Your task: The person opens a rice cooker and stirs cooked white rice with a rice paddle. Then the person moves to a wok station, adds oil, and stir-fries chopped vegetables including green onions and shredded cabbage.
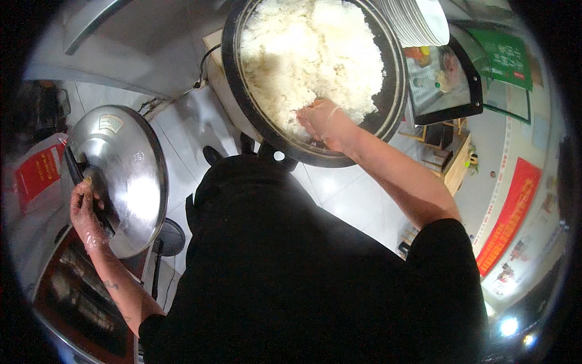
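My left hand (86,207), in a clear plastic glove, grips the black handle (75,166) of a large domed metal lid (132,182). The lid is held tilted on my left, off the pot. A big round cooking pot (394,91) with a dark rim stands before me, holding a large mound of cooked white rice (313,54). My right hand (323,123), also in clear plastic, reaches over the near rim and touches the near edge of the rice. Its fingers are curled, and whether rice is inside them cannot be told.
Stacked white plates (429,22) stand beyond the pot's right side. A glass-fronted case (443,86) is beside them. At lower left lies a dark glossy cooktop (86,291), partly behind my left arm. A black cable (207,59) runs by the pot's left side.
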Demonstrator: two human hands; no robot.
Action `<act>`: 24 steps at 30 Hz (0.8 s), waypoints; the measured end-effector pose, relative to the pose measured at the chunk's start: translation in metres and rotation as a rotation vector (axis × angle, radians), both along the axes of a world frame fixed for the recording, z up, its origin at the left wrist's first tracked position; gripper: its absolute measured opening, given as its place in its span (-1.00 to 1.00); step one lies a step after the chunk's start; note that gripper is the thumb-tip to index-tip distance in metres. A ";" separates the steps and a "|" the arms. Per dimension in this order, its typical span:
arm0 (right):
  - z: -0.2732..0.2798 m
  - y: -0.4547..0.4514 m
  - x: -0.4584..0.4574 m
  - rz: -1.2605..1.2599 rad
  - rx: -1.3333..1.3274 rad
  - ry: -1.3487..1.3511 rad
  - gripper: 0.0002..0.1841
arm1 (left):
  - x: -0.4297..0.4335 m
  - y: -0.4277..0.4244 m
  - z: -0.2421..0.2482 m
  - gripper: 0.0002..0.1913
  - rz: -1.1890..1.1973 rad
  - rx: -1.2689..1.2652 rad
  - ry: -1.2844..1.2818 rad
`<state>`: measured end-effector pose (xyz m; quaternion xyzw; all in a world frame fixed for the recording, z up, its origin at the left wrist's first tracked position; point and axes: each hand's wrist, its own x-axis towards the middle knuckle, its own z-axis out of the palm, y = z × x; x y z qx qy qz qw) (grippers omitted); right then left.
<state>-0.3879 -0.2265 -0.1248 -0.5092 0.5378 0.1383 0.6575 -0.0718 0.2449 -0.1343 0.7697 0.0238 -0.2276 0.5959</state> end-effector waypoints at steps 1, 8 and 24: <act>0.006 0.004 -0.001 -0.005 -0.049 0.024 -0.79 | 0.000 -0.003 0.002 -0.87 0.005 0.027 -0.001; 0.047 0.010 -0.005 -0.082 -0.125 -0.102 -0.76 | -0.004 -0.032 0.027 -0.88 -0.037 0.056 -0.067; 0.074 -0.056 -0.027 -0.385 0.124 -0.405 -0.77 | -0.021 -0.057 0.059 -0.89 -0.009 0.029 -0.091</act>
